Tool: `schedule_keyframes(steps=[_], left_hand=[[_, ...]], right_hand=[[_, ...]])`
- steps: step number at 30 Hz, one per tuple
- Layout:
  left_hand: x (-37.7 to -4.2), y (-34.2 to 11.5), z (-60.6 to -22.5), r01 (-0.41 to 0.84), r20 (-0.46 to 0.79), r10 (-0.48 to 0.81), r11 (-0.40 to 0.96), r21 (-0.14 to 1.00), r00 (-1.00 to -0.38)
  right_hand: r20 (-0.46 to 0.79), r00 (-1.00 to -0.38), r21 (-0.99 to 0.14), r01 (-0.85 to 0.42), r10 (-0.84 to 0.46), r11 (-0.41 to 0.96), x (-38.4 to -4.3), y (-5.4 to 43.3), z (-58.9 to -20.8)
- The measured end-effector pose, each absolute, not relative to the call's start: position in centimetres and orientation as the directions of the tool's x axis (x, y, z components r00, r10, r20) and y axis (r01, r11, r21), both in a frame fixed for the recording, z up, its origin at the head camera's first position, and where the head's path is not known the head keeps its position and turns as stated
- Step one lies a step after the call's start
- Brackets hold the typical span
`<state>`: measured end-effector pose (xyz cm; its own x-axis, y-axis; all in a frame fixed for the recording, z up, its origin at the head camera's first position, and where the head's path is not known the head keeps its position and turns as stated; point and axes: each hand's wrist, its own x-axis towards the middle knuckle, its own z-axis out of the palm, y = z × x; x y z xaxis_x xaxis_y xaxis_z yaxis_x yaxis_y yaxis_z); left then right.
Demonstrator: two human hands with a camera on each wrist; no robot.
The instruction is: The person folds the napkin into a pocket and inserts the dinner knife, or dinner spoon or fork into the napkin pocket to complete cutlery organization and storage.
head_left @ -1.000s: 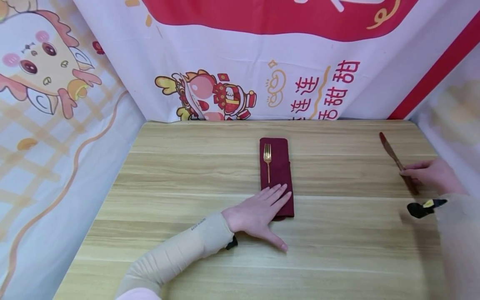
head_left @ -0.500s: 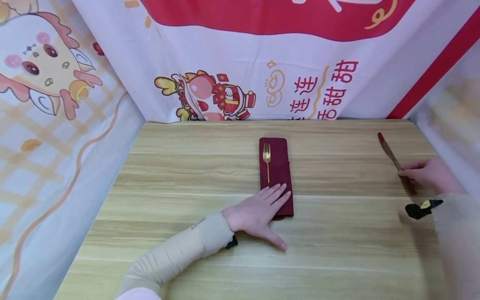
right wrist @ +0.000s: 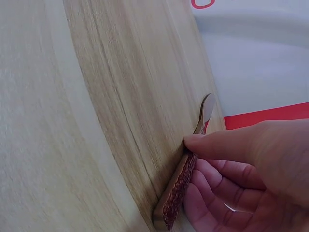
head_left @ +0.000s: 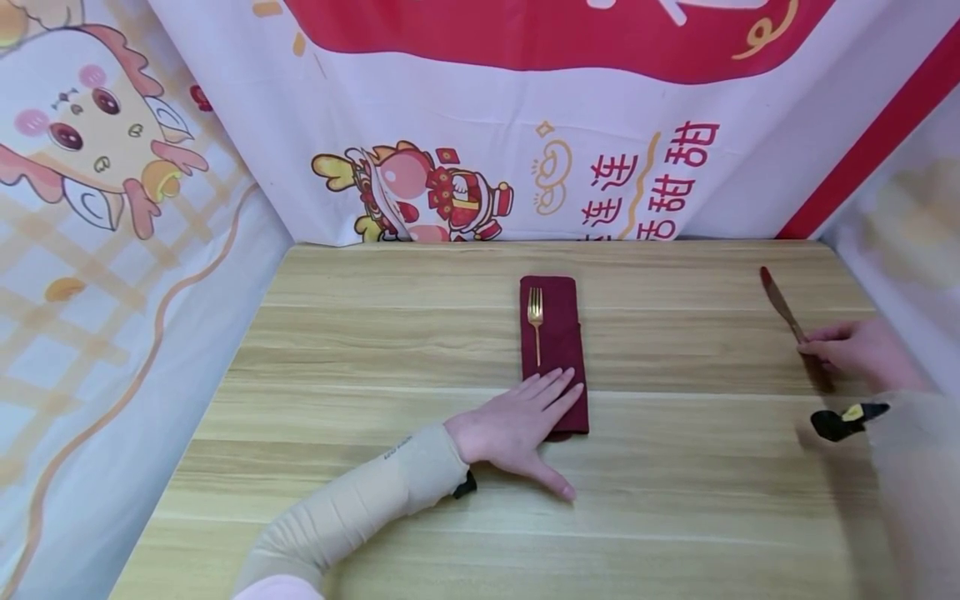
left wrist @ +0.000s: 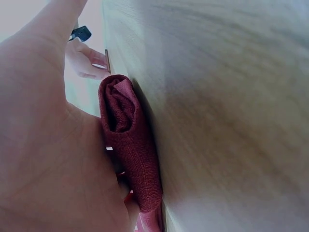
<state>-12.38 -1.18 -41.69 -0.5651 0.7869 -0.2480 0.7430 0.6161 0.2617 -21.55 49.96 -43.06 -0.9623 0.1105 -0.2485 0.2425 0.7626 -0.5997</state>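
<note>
My left hand [head_left: 517, 429] lies spread flat on the near part of a folded dark red cloth napkin [head_left: 551, 350], thumb stretched out toward the wood. A small gold fork [head_left: 536, 312] rests on the napkin just beyond the fingertips, tines pointing away. In the left wrist view the rolled end of the napkin [left wrist: 130, 154] shows beside my palm. At the right side, my right hand [head_left: 855, 346] pinches a brown table knife [head_left: 780, 302] near the middle, between thumb and fingers. Its handle [right wrist: 175, 193], with a textured dark red side, points toward me; the blade points away.
The pale wooden table [head_left: 375, 350] runs back to a white and red printed cloth [head_left: 465, 117] standing at its far edge. Another printed cloth [head_left: 112, 275] hangs along the left side, and a pale one [head_left: 915, 217] along the right.
</note>
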Motion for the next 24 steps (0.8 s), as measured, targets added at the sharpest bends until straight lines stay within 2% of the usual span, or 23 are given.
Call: schedule_keyframes(steps=[10, 24], left_hand=[[-12.40, -1.27, -41.82, 0.745, -0.249, 0.788, 0.615, 0.260, -0.563], [-12.50, -1.26, -41.96, 0.747, -0.241, 0.789, 0.613, 0.257, -0.565]], right_hand=[[-0.268, -0.954, -0.588, 0.271, 0.132, 0.762, -21.41, 49.31, -42.83], [-0.224, -0.960, -0.587, 0.270, 0.167, 0.763, -21.43, 49.75, -43.23]])
